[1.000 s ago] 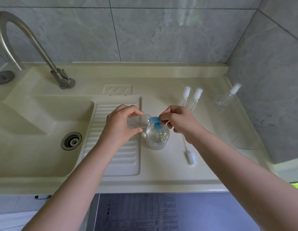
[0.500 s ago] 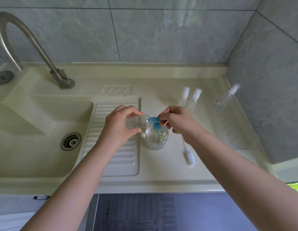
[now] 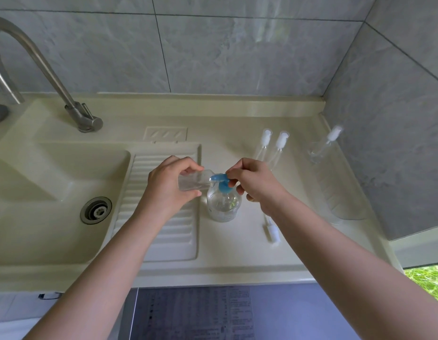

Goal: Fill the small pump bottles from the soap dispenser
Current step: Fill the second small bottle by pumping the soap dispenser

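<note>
A clear round soap dispenser (image 3: 224, 204) with a blue pump head (image 3: 220, 179) stands on the counter beside the ribbed drainboard. My left hand (image 3: 167, 186) grips a small clear bottle (image 3: 194, 180) lying sideways, its open mouth at the blue nozzle. My right hand (image 3: 256, 184) has its fingers curled on the back of the pump head. Two small pump bottles (image 3: 271, 146) lie side by side behind my right hand. A third small pump bottle (image 3: 322, 147) lies near the right wall. A loose white pump cap with its tube (image 3: 271, 230) lies by my right forearm.
The sink basin with its drain (image 3: 96, 210) is at the left, under a curved metal faucet (image 3: 48, 72). A ribbed drainboard (image 3: 164, 217) lies under my left hand. A clear plastic piece (image 3: 343, 200) leans along the right wall. Tiled walls close the back and right.
The hands, the small bottle and the dispenser hold nearly the same pose; only the view has shifted slightly.
</note>
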A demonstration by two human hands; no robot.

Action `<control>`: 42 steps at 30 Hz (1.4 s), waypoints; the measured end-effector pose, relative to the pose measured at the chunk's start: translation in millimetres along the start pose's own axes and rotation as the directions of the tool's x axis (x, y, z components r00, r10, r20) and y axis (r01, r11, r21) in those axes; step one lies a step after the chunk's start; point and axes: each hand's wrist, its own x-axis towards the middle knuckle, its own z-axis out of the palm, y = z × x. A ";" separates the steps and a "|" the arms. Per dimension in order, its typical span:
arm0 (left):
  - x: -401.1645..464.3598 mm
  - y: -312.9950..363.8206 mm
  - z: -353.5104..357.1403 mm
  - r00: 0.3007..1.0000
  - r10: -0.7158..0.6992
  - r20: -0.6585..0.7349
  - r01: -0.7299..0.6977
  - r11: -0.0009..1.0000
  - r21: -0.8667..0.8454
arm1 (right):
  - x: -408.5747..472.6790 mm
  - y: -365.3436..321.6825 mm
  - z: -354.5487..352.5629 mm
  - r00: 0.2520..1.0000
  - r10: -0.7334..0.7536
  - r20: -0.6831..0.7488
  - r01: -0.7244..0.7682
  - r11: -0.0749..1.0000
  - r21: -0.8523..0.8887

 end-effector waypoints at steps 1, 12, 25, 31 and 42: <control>-0.9 0.6 0.6 1.000 -0.002 0.004 0.002 1.000 0.003 | -0.4 1.4 0.9 1.000 0.010 -0.001 -0.010 1.000 -0.001; 0.2 -1.2 0.7 1.000 0.012 -0.006 -0.012 1.000 -0.016 | 0.7 -2.6 -0.9 1.000 0.013 0.011 -0.013 1.000 -0.008; -3.5 -0.9 2.2 1.000 0.007 -0.005 -0.007 1.000 -0.016 | -0.4 -3.2 -1.3 0.999 0.023 0.041 -0.021 0.998 -0.051; -3.9 0.8 0.5 1.000 -0.007 -0.020 0.006 1.000 -0.029 | -1.3 -11.0 -8.8 0.995 0.049 0.090 -0.044 0.997 -0.062; -3.4 0.3 1.8 1.000 -0.008 -0.020 0.008 0.999 -0.038 | -3.4 -6.8 -7.3 0.996 0.068 0.066 -0.067 0.998 -0.008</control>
